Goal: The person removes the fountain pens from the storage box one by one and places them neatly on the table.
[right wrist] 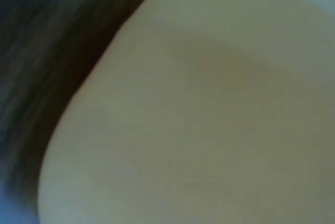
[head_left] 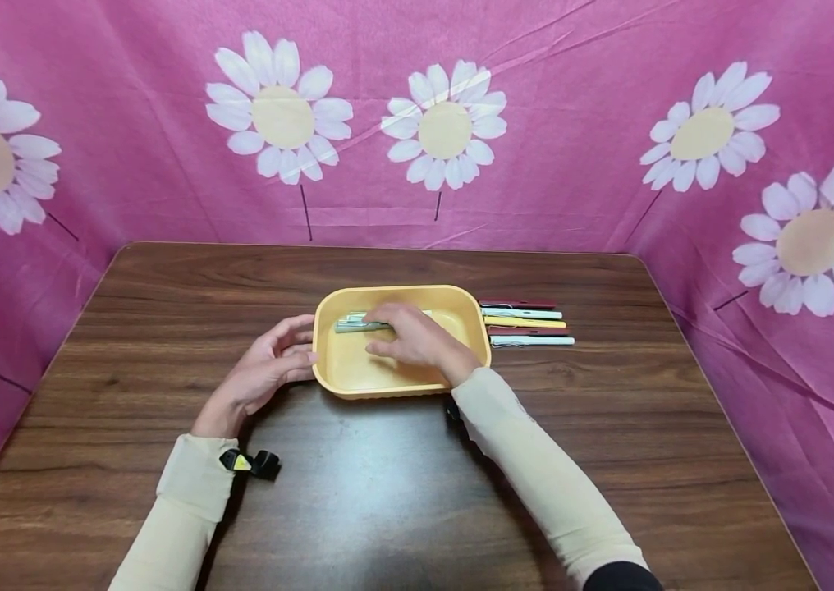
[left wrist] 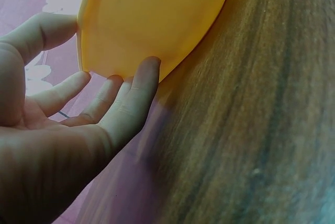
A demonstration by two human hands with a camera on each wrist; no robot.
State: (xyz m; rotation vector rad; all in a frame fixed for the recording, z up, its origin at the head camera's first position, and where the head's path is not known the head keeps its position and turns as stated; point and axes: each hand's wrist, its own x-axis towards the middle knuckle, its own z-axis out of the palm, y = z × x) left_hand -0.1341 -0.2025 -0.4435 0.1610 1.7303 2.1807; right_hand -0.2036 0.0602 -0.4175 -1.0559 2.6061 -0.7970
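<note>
A yellow plastic box (head_left: 400,392) with rounded corners stands on the table. My left hand (head_left: 265,369) is at its left end. In the left wrist view, the thumb and the fairly straight fingers touch the box's end wall (left wrist: 152,20). My right hand (head_left: 417,336) reaches over the near right corner into the box. Its fingertips are at the right end of pale green pens (head_left: 359,326) lying along the far left part of the floor; its thumb is apart from them. The hand hides part of the pens. In the right wrist view, a blurred pale surface (right wrist: 199,109) fills most of the picture.
Outside the box's right end, several pens lie side by side, among them a yellow pen (head_left: 528,322) and a white pen (head_left: 535,341). The wooden table (head_left: 358,509) backs onto a pink cloth (head_left: 557,189) printed with daisies.
</note>
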